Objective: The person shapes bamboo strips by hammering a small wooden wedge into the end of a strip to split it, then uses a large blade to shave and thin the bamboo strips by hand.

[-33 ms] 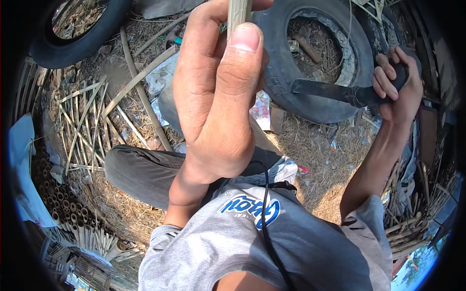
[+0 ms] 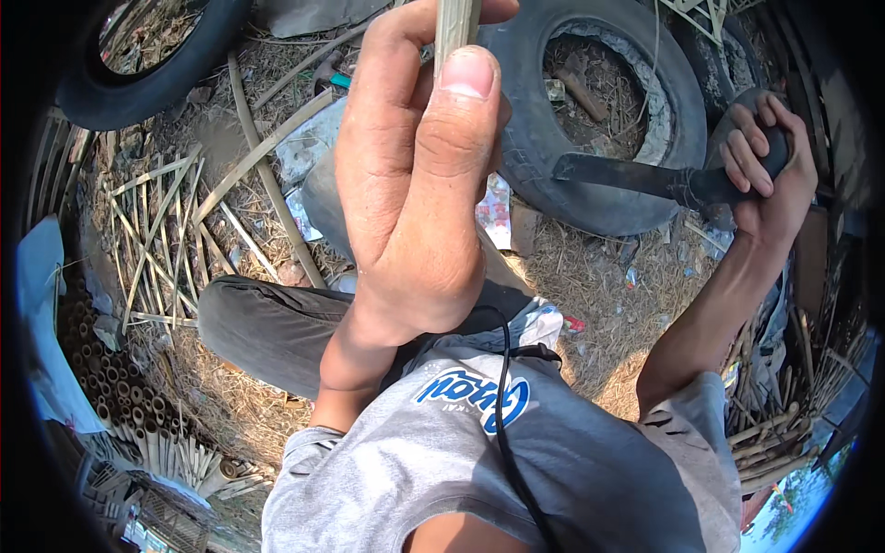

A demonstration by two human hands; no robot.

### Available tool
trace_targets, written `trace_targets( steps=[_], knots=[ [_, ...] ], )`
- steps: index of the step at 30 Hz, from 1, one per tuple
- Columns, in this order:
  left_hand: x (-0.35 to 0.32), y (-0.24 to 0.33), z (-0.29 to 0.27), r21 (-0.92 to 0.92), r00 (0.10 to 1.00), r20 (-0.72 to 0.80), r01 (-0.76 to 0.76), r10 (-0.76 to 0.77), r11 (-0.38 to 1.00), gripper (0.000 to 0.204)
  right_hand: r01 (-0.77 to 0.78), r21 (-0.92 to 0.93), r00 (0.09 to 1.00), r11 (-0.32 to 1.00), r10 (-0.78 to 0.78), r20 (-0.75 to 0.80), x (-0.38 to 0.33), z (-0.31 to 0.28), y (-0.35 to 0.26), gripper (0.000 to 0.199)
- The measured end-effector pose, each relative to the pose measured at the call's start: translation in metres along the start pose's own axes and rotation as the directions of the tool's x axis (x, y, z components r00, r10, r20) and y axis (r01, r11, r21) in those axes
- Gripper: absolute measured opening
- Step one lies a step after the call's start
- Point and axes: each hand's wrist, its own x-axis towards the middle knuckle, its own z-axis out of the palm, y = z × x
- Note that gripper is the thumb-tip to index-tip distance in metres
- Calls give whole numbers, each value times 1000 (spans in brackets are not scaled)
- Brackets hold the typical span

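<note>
Close up, my left hand [image 2: 419,175] pinches a narrow greyish-green bamboo strip [image 2: 455,28] between thumb and fingers. The strip runs out of view at the top edge. Far to the right, my right hand [image 2: 758,157] is wrapped round the dark handle of a machete [image 2: 622,177]. Its dark, worn blade points left, in front of a big tyre. Between the blade's tip and my left hand there is a gap.
A big tyre [image 2: 525,129] lies on the straw-strewn ground ahead, another tyre [image 2: 101,101] at the far left. Split bamboo slats [image 2: 152,240] lie left of my bent leg [image 2: 267,323]. Bamboo tubes [image 2: 124,392] are stacked at lower left, poles [image 2: 770,442] at lower right.
My right hand and the machete handle have shifted slightly right and down. My left hand has barely moved, with the bamboo strip still in it.
</note>
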Motion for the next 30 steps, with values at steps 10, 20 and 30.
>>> trace_targets(
  steps=[10,20,30],
  knots=[
    [-4,6,-6,8,1000,5,-27,27,1000,40,191,-96,981,977,-186,62,-23,10,-36,22],
    [-8,5,-20,1,999,13,-40,40,999,37,213,-479,867,851,-391,-308,-14,14,-72,19],
    [-15,9,-25,13,998,-5,-57,57,998,35,177,1,940,984,-169,297,6,-44,-98,13]
  ],
)
